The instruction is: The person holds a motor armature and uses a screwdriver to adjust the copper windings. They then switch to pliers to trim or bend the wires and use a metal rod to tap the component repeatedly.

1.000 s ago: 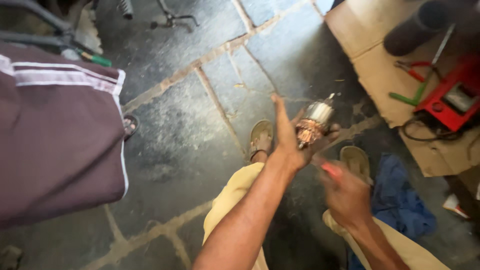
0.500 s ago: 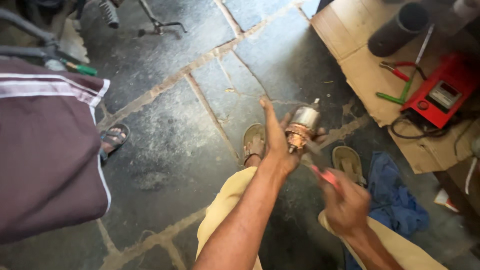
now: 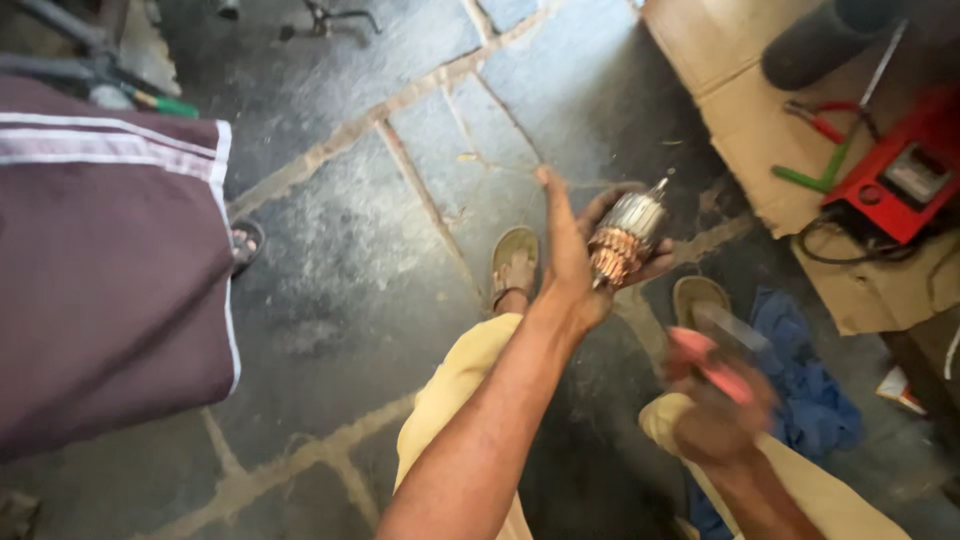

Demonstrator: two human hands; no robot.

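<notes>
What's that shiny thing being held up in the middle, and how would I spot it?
Start at the dark stone floor and follow the bare forearm up to the left hand. In its fingers sits the motor armature: a short silver cylinder with coppery windings at its near end and a thin shaft. Nothing else nearby is metal and copper together.

I hold a motor armature point(image 3: 622, 238) in my left hand point(image 3: 585, 250), raised above the stone floor, my fingers cupped under it and my thumb straight up beside it. It is a short cylinder with a silver-grey laminated core at the upper end and bare copper windings bunched at the lower end, near my palm. A thin steel shaft sticks out of the top. It tilts, its shaft end pointing up and to the right. My right hand point(image 3: 722, 400) grips a red-handled tool point(image 3: 712, 355), blurred, lower and apart from the armature.
</notes>
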